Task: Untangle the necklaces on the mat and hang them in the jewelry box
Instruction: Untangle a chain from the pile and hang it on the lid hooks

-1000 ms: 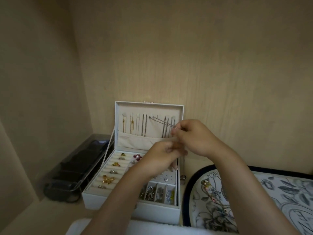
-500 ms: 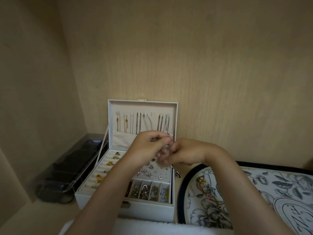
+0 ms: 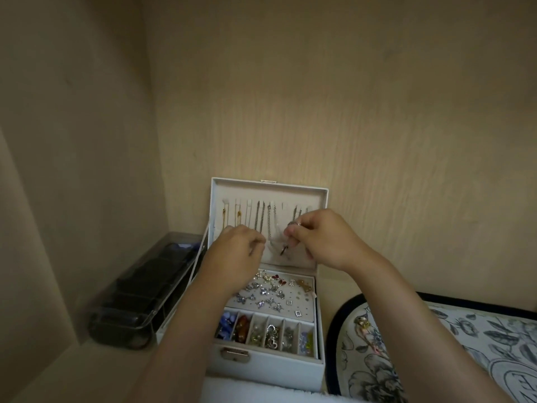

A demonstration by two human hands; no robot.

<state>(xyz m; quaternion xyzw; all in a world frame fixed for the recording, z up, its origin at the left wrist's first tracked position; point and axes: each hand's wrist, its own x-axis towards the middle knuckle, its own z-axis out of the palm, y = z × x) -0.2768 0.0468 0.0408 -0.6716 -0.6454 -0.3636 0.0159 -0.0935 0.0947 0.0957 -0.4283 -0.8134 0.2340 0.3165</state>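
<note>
A white jewelry box stands open with its lid upright against the back wall. Several silver and gold necklaces hang from hooks inside the lid. My right hand pinches a thin silver chain in front of the lid's pocket; its small dark end dangles below my fingers. My left hand is curled in front of the lid's left half, and whether it holds part of the chain is not visible. The floral mat lies to the right, with a colourful piece of jewelry on it.
The box tray holds earrings and a row of small compartments with beads and charms. A dark clear-lidded case sits left of the box. Beige walls close in behind and at the left. A white cloth edge lies in front.
Both hands have drawn apart and risen to the lid's pocket; the right hand moved up and right with the chain. The view has shifted closer to the box.
</note>
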